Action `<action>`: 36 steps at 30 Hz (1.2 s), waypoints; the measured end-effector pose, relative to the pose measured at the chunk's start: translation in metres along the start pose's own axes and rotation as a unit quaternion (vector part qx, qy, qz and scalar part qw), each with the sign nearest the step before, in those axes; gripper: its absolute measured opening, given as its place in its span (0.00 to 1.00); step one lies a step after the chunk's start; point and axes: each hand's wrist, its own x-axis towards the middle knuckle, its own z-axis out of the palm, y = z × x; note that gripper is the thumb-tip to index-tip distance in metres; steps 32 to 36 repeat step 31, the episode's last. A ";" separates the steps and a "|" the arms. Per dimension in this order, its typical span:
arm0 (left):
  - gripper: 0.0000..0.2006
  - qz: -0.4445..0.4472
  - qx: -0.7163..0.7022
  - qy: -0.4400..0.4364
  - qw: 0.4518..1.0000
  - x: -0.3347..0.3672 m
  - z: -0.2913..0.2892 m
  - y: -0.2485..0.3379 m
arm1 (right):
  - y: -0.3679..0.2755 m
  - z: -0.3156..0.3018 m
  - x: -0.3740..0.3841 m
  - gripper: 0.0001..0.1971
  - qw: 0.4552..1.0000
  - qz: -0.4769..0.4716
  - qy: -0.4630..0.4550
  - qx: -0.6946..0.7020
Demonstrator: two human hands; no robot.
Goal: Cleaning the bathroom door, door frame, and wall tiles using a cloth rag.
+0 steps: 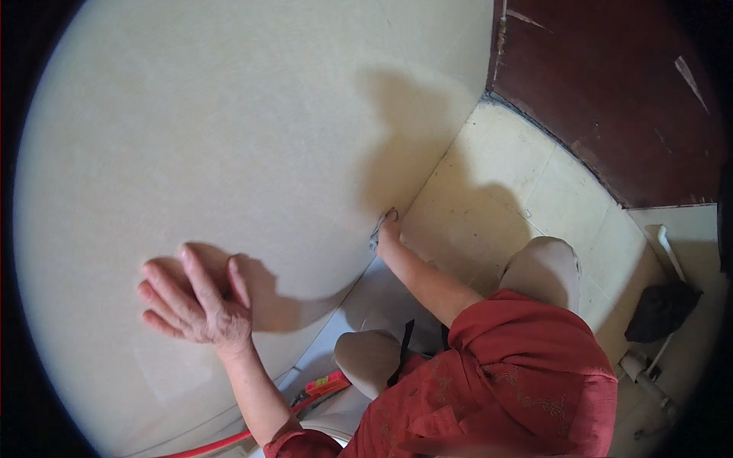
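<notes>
My left hand (pixel 200 305) lies with its fingers spread against the pale tiled wall (pixel 229 137), holding nothing. Lower down, where the wall meets the floor, my right hand (pixel 390 227) is closed on a small grey cloth (pixel 375 235). The cloth is bunched against the bottom of the wall. Most of the right fingers are hidden behind the back of the hand and the cloth. Both my arms come out of red sleeves, and my knees are bent close to the wall.
A dark red-brown panel (pixel 603 91) with chipped edges borders the cream floor tiles (pixel 511 145). Beside my left knee is a red and yellow brush head (pixel 327 383), near a long red handle (pixel 214 443). To the right are a black bag (pixel 661 311), a white pipe (pixel 671 253) and grey pipe fittings (pixel 637 368).
</notes>
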 end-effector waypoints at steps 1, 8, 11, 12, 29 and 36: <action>0.29 -0.001 -0.004 -0.001 1.000 0.002 -0.002 -0.001 | -0.008 -0.001 -0.015 0.28 0.987 0.149 -0.024 0.050; 0.25 -0.030 -0.013 0.003 0.999 0.004 0.000 0.006 | -0.147 -0.002 -0.055 0.28 0.927 -0.373 -0.030 0.007; 0.25 -0.037 -0.032 0.003 0.999 0.003 0.004 0.011 | -0.129 0.004 -0.103 0.28 0.809 -0.585 0.018 -0.057; 0.26 -0.027 -0.033 0.002 0.999 0.004 0.000 0.008 | -0.119 0.001 -0.118 0.28 0.807 -0.588 0.014 -0.054; 0.21 0.000 -0.199 0.048 0.979 -0.011 -0.003 -0.012 | -0.075 0.007 -0.226 0.35 0.587 -0.790 -0.163 -0.062; 0.19 0.006 -0.235 0.089 0.968 -0.019 -0.010 -0.023 | -0.065 0.005 -0.244 0.40 0.517 -0.771 -0.351 -0.120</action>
